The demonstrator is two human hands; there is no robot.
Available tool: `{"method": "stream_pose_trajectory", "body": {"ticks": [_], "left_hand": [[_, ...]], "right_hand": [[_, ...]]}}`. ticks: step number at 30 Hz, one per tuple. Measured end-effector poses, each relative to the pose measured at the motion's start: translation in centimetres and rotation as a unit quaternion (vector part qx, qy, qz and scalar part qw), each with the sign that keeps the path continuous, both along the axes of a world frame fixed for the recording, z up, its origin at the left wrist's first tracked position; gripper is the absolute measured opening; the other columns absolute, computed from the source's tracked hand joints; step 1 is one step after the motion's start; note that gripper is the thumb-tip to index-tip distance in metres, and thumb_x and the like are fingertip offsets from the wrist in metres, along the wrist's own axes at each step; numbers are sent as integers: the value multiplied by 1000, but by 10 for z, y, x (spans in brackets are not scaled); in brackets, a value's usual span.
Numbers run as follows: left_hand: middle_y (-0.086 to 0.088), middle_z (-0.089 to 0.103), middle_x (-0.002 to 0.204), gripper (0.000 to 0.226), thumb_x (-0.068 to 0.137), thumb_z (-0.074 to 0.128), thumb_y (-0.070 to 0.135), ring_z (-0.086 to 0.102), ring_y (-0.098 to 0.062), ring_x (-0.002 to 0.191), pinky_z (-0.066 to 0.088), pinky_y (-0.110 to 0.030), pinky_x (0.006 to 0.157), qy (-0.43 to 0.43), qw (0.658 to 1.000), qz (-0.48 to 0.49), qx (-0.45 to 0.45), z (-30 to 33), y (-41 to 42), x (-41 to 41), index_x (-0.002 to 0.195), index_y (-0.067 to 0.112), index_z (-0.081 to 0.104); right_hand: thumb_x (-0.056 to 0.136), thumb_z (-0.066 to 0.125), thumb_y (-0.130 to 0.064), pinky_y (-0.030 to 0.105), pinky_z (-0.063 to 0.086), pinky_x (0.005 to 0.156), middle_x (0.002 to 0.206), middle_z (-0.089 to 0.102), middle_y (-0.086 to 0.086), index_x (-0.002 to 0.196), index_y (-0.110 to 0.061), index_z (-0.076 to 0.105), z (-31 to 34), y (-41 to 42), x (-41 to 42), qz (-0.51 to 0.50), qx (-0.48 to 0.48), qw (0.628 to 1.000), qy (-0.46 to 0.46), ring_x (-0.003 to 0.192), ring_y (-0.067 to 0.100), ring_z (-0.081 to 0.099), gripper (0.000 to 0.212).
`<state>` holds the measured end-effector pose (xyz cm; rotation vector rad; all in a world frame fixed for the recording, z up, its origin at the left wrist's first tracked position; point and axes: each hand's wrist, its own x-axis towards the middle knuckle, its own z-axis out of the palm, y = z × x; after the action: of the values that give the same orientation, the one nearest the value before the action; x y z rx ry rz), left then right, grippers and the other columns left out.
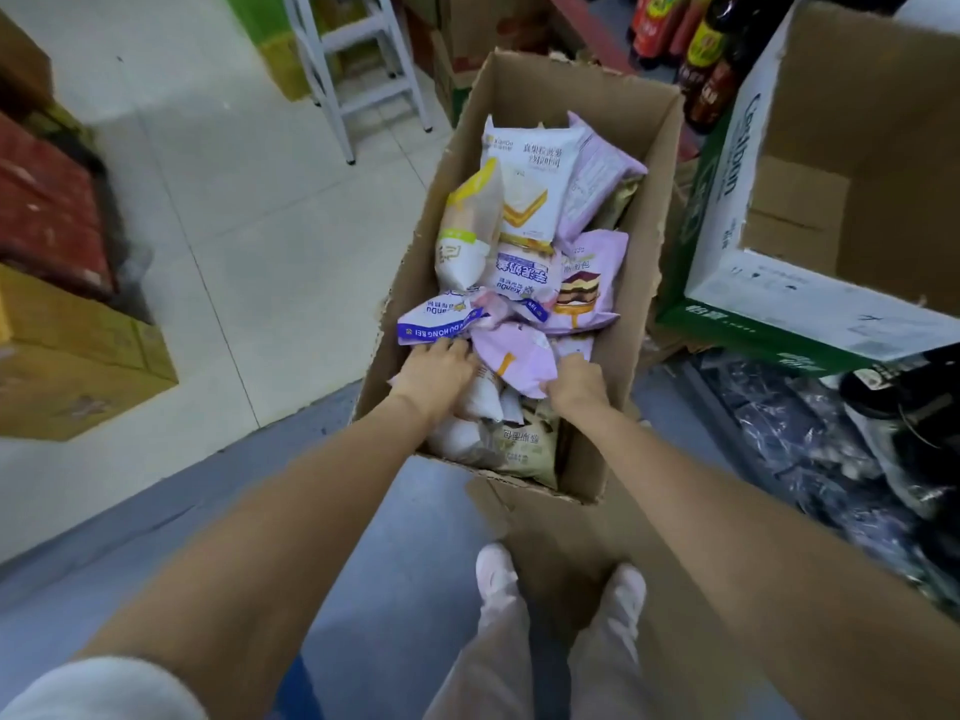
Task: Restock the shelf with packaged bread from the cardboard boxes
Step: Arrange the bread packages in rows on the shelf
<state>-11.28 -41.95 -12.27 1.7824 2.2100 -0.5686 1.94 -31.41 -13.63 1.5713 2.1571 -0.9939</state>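
A tall brown cardboard box (639,283) stands open on the floor in front of me, filled with several packs of bread in white, lilac and beige wrappers. My left hand (436,374) reaches into the near end and rests on the packs just below a white pack with a blue band (441,322). My right hand (576,381) grips the edge of a lilac bread pack (514,356) lying between both hands. My fingertips are hidden among the wrappers.
An empty white-and-green carton (810,304) lies open at the right, with dark sauce bottles (711,59) behind it. A white step ladder (358,70) stands at the back. Yellow and red boxes (67,324) sit at the left. My feet (561,584) stand on a flattened cardboard flap.
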Motion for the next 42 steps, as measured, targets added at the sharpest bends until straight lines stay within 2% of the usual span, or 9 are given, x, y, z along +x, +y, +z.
{"method": "stream_pose_trajectory", "body": {"ticks": [6, 8, 11, 17, 21, 26, 32, 35, 42], "left_hand": [[-5, 41, 138, 39, 94, 40, 5, 41, -23, 128, 37, -37, 96, -6, 999, -21, 42, 21, 3, 1, 133, 11, 41], [-7, 44, 132, 42, 93, 37, 2, 48, -25, 121, 38, -38, 92, 3, 997, -4, 76, 30, 6, 4, 135, 9, 35], [-7, 50, 123, 41, 92, 32, -3, 54, -27, 111, 38, -38, 85, 32, 996, -9, 83, 46, 11, 8, 132, 6, 35], [-11, 52, 124, 33, 91, 37, -3, 52, -29, 116, 41, -40, 87, -88, 987, 75, 111, 112, 36, 18, 122, 6, 44], [-22, 57, 116, 22, 97, 38, 4, 55, -38, 107, 44, -39, 89, -240, 935, 148, 213, 179, 72, 33, 114, 1, 51], [-20, 62, 99, 7, 93, 42, 1, 59, -34, 93, 46, -39, 79, -267, 898, 79, 340, 262, 134, 69, 96, 6, 46], [1, 43, 66, 13, 99, 43, 15, 41, -18, 63, 23, -27, 48, -375, 817, 15, 437, 355, 206, 173, 88, 8, 42], [-2, 47, 74, 9, 99, 43, 12, 45, -20, 73, 20, -27, 53, -402, 790, -16, 462, 388, 244, 238, 91, 8, 43], [-21, 61, 105, 16, 98, 42, 14, 57, -37, 95, 34, -34, 67, -399, 756, -43, 517, 447, 324, 385, 105, 1, 48]], "right_hand": [[88, 57, -8, 40, 51, 71, 72, 49, 21, 76, 7, 57, 40, 24, 20, -100, 22, 963, 250, 67, 26, 49, 19], [91, 54, -7, 29, 44, 72, 78, 49, 24, 79, 4, 57, 67, 30, 28, -166, -36, 920, 353, 73, 20, 48, 17], [97, 47, -12, 37, 49, 80, 88, 57, 12, 78, -13, 53, 105, 43, 37, -281, -151, 834, 450, 86, 24, 53, 20], [99, 42, -18, 36, 51, 80, 90, 58, 6, 77, -19, 48, 157, 60, 50, -336, -98, 807, 475, 79, 18, 57, 23], [99, 41, -16, 29, 47, 67, 77, 54, 5, 72, -19, 43, 205, 73, 71, -364, -37, 767, 528, 68, 15, 52, 28], [98, 42, -17, 34, 42, 68, 78, 50, 10, 73, -19, 43, 285, 101, 126, -362, 63, 719, 590, 70, 20, 49, 25], [94, 45, -20, 54, 47, 77, 81, 40, 13, 79, -4, 40, 367, 140, 220, -376, 207, 652, 625, 78, 21, 41, 23], [94, 46, -19, 60, 47, 86, 79, 41, 16, 70, -11, 37, 398, 159, 273, -387, 244, 611, 646, 76, 19, 43, 27], [98, 45, -15, 37, 54, 79, 73, 31, -3, 65, -18, 31, 446, 220, 395, -400, 285, 552, 674, 77, 14, 36, 36]]}}
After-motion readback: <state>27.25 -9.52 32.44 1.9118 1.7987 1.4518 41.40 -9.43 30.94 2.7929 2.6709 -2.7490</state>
